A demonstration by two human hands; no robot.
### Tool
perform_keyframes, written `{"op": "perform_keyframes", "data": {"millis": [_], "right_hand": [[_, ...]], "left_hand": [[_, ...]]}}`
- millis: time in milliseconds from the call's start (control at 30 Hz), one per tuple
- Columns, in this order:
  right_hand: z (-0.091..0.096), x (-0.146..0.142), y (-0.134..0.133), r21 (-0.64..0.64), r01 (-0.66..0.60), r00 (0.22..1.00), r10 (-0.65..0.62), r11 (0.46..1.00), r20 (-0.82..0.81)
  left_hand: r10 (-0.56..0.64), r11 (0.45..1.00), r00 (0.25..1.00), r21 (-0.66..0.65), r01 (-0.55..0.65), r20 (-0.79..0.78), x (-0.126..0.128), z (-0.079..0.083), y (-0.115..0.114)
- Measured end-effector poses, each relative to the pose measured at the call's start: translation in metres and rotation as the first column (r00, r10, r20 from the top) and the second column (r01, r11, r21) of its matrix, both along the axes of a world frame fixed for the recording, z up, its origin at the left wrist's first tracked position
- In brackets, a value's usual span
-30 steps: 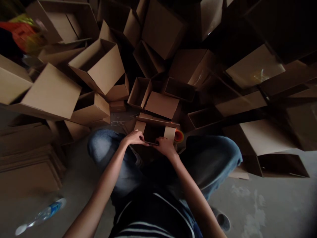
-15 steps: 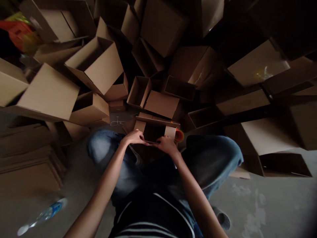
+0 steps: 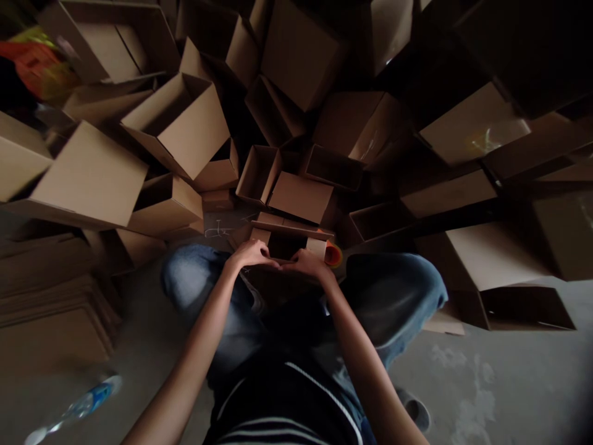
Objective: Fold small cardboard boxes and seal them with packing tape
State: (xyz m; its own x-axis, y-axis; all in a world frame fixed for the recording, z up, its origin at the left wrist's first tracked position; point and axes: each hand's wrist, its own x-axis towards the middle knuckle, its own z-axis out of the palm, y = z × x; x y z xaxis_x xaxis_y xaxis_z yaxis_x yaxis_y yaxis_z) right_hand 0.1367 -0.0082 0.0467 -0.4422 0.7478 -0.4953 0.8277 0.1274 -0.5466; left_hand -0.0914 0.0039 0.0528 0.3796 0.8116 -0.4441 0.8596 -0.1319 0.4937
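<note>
Two bare hands meet at the centre of the view, their fingertips almost touching over the near edge of an open cardboard box [image 3: 287, 246]. The left hand [image 3: 250, 254] and the right hand [image 3: 310, 264] are both pinched closed, not spread. Whatever each grip has hold of is too thin and shadowed to name, so it cannot be told whether it is a strip of something or only the box's edge.

The box sits just beyond the blue jeans [image 3: 194, 275] of the seated person, with a roll of tape [image 3: 332, 253] showing an orange core just beside the right hand. The step in hand looks like fine pinching work along that near edge, and it seems to call for steady fingertips more than reach.

Room to move lies on the near side and out to both sides, over the concrete floor [image 3: 509, 383], where a plastic water bottle [image 3: 78, 402] lies at lower left. A flat stack of cardboard sheets [image 3: 50, 296] lies to the left. Beyond the box, a heap of empty cartons [image 3: 180, 130] crowds close against its far edge and closes off the way forward.
</note>
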Motion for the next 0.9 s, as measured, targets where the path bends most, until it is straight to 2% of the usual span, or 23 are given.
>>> {"op": "perform_keyframes", "data": {"millis": [100,233,367,500,633,800,900], "right_hand": [[-0.001,0.0,0.003,0.044,-0.02,1.0,0.02,0.999,-0.005],[-0.003,0.0,0.001,0.163,0.045,0.999,-0.045,0.986,-0.003],[-0.007,-0.002,-0.001,0.248,0.092,0.995,-0.098,0.964,0.015],[-0.014,-0.004,-0.002,0.34,0.061,0.989,-0.103,0.938,0.106],[-0.022,-0.004,-0.002,0.395,0.024,0.989,-0.078,0.919,0.122],[-0.029,-0.001,0.0,0.42,0.007,0.993,-0.056,0.908,0.105],[-0.033,-0.002,0.002,0.435,0.044,0.989,-0.101,0.899,0.108]], "left_hand": [[0.058,0.978,0.997,0.199,-0.067,0.052,0.007,-0.003,-0.001],[0.149,0.921,0.984,0.349,-0.173,0.095,0.012,-0.012,0.002],[0.15,0.88,0.989,0.455,-0.138,0.009,0.014,-0.017,0.005],[0.146,0.835,0.989,0.539,-0.115,-0.016,0.022,-0.015,0.001],[0.076,0.84,0.996,0.541,-0.037,-0.049,0.038,-0.02,-0.007],[0.061,0.893,0.994,0.45,-0.015,-0.087,0.058,-0.032,-0.01],[0.065,0.929,0.985,0.37,0.0,-0.162,0.067,-0.037,-0.009]]}}
